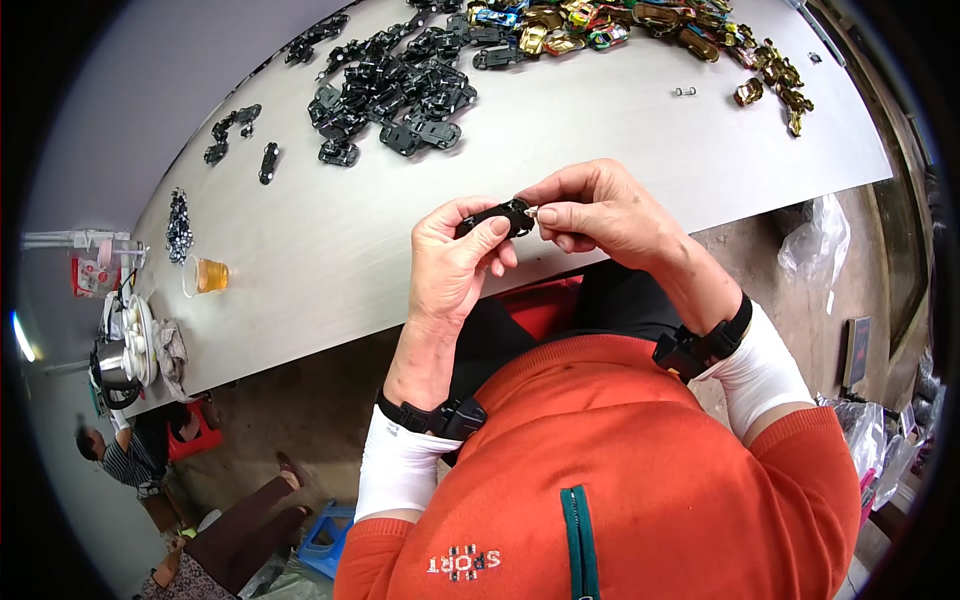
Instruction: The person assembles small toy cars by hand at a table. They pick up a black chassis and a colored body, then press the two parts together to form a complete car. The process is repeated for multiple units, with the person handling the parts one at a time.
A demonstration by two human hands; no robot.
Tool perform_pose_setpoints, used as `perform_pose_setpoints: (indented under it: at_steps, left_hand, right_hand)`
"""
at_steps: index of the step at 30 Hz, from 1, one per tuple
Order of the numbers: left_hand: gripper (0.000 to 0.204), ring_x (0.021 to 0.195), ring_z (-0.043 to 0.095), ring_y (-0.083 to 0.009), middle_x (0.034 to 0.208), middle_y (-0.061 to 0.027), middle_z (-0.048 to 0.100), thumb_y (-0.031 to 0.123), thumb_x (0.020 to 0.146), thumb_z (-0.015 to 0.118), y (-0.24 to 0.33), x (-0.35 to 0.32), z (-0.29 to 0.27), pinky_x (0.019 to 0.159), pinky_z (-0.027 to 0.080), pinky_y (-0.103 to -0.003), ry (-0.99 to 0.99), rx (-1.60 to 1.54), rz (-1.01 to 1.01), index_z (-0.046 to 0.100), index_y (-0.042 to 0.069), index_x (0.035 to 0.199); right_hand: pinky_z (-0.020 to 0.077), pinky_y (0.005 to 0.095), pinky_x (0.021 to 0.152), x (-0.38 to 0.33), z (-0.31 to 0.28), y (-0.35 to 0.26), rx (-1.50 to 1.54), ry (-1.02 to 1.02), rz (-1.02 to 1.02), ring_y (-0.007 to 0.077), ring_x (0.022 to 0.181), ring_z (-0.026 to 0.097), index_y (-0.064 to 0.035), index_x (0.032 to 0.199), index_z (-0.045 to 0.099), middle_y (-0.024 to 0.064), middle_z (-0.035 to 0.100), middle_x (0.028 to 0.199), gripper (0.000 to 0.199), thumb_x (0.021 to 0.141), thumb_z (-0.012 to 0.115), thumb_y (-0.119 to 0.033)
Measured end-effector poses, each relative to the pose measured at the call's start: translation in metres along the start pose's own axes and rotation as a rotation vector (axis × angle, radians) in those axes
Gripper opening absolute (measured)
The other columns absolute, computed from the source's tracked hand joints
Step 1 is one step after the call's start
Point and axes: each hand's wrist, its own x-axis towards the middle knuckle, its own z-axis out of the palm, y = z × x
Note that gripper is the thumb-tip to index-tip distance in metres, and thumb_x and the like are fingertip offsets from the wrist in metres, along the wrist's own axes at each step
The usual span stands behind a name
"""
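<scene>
Pinched between thumb and curled fingers of the left hand (452, 262): a small black toy-car chassis (497, 217), held roughly level just above the near edge of the grey table (330, 250). Closed around its left end, that grip, with the right end left free. Meeting that free end, the right hand (598, 208), fingertips drawn together on a tiny pale metal piece (531, 212), probably an axle or wheel pin, too small to tell for sure. Both hands shut tight, then, one on the chassis, one on the little part.

Light, by the look of it, and stiff moulded plastic; likely smooth and a bit slippery, with thin edges that could snap under a hard squeeze. Best taken by the long sides near the middle, leaving the ends clear.

Further out across the table, a heap of matching black chassis (395, 85), well apart from the hands. Beyond it, along the far edge, a pile of shiny gold and coloured car bodies (640, 25). Alone on bare tabletop, a loose small axle (685, 92). Off to the left, a glass of amber drink (210, 275) and a kettle (115, 365).
</scene>
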Motion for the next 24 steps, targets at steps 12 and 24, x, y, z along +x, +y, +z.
perform_pose_setpoints:
  at_steps: [12,24]
  left_hand:
    - [0.012,0.053,0.059,-0.0159,0.078,-0.0147,0.064,-0.001,0.082,0.064,-0.007,-0.005,0.010,0.042,0.045,-0.020,0.084,0.161,0.087,0.059,-0.004,0.093]
    - [0.009,0.051,0.060,-0.0148,0.077,-0.0139,0.064,-0.002,0.082,0.064,-0.004,-0.002,0.006,0.042,0.046,-0.020,0.077,0.142,0.046,0.059,-0.005,0.088]
  right_hand:
    - [0.0422,0.0183,0.053,0.002,-0.003,0.012,-0.201,0.026,-0.068,0.0052,0.064,0.052,0.0024,0.098,0.065,0.0026,0.061,0.076,0.015,0.086,0.058,-0.004]
    - [0.0396,0.0186,0.050,-0.001,-0.006,0.017,-0.114,0.072,-0.031,0.0042,0.058,0.049,-0.0001,0.102,0.067,0.0009,0.060,0.069,0.020,0.084,0.061,-0.005]
